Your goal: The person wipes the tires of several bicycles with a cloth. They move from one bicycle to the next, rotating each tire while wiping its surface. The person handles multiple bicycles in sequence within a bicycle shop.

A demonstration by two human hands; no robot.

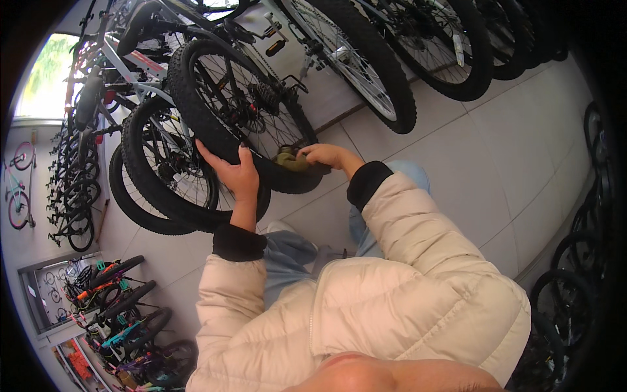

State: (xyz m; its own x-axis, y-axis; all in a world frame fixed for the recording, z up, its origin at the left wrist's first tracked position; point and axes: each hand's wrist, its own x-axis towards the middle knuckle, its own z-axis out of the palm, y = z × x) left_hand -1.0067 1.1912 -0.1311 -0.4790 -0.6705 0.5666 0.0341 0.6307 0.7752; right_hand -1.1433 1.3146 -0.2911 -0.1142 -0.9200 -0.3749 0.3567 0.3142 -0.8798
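Note:
A bicycle wheel with a wide black knobby tire [208,134] stands in front of me, its spokes and gears facing right. My left hand [236,178] straddles the tread, the index finger stretched along one side and the thumb on the other. At the lower right of the same wheel, my right hand [328,155] pinches an olive-green cloth [294,161] against the rim and tire. Part of the cloth shows inside the rim, near the spokes. The fingertips of my right hand are partly hidden by the cloth.
Another bicycle's wheel [140,170] stands close on the left. More bicycles, including a white-rimmed wheel [392,98], line the back right. Small colourful bicycles [124,313] stand at lower left, with dark wheels [565,287] along the right edge. The floor [457,176] is pale tile.

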